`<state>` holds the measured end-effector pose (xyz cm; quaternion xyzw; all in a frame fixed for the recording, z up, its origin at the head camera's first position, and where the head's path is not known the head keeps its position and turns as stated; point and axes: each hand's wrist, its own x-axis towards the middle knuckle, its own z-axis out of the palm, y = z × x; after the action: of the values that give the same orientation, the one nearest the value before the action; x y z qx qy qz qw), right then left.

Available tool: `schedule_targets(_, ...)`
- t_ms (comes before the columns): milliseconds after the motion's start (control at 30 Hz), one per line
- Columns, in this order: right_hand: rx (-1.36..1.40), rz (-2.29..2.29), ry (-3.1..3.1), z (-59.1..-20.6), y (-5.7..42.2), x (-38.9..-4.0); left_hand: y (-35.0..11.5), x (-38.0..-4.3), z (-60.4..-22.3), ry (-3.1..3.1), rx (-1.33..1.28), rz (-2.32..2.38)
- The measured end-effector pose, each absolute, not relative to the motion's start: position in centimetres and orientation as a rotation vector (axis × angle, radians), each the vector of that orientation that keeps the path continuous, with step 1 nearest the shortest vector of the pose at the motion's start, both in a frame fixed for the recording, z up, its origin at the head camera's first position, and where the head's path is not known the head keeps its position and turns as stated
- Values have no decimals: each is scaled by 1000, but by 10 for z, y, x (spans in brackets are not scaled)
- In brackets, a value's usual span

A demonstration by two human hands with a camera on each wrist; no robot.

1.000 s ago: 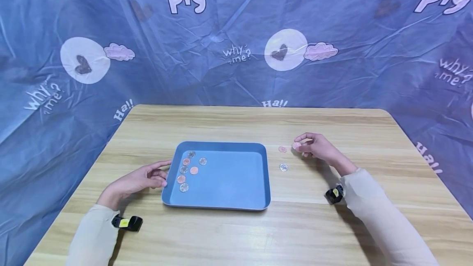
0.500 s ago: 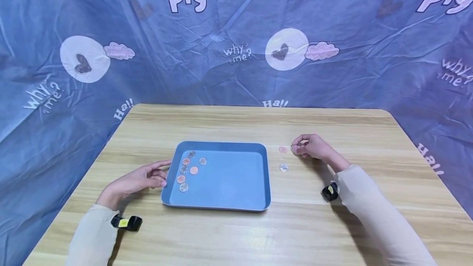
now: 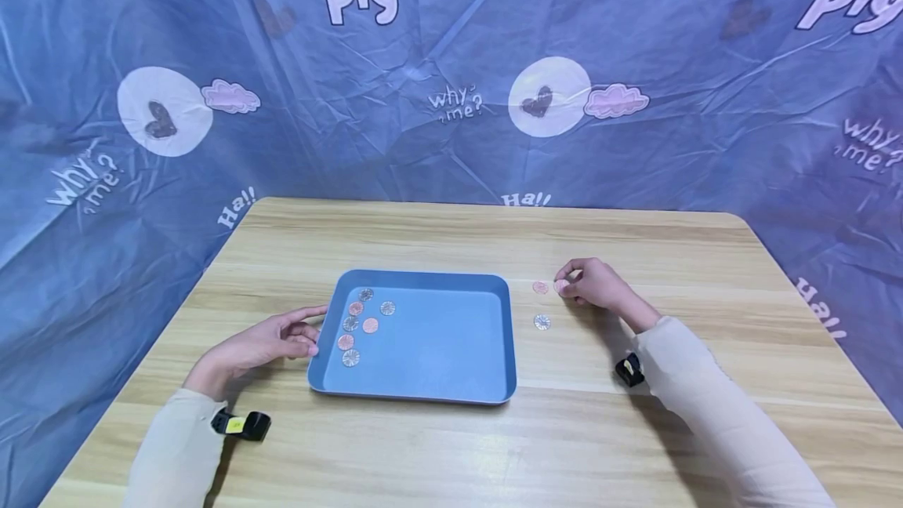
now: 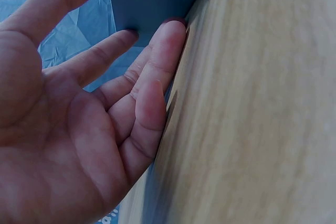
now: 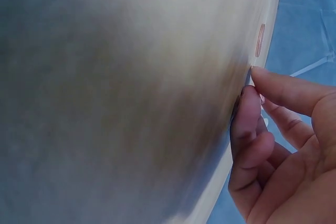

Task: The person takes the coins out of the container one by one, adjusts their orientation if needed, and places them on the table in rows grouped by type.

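A shallow blue tray (image 3: 437,398) lies on the wooden table in the head view. Several coins, silver and copper-coloured, lie along its left side, among them a silver coin (image 3: 351,357). My left hand (image 3: 261,343) rests at the tray's left wall, with fingertips touching the outside, as the left wrist view shows. Right of the tray, my right hand (image 3: 600,286) pinches a copper-coloured coin (image 3: 561,287) low at the tabletop. Just left of it lies another copper coin (image 3: 540,288), and a silver coin (image 3: 542,322) sits nearer me. Fingers partly hide the pinched coin.
The wooden table (image 3: 451,461) extends around the tray on all sides. Behind it hangs a blue printed cloth (image 3: 395,139). Each wrist carries a small black camera, the left camera (image 3: 243,425) close to the tabletop.
My right hand has shifted slightly left and toward me, with the coin moving along in its fingers. The left hand, the tray and the coins in it stay in place.
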<state>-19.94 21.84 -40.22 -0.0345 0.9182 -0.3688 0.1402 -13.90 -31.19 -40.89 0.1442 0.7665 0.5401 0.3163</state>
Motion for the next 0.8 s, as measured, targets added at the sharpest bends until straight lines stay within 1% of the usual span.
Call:
schedule_targets(267,-105,-931,2692,-403,219,-200,-312,-138,-408,2037,359,1403)
schedule_targets(800,-90,-1093,2554,-403,228,-203,-312,-139,-409,2031,358,1410)
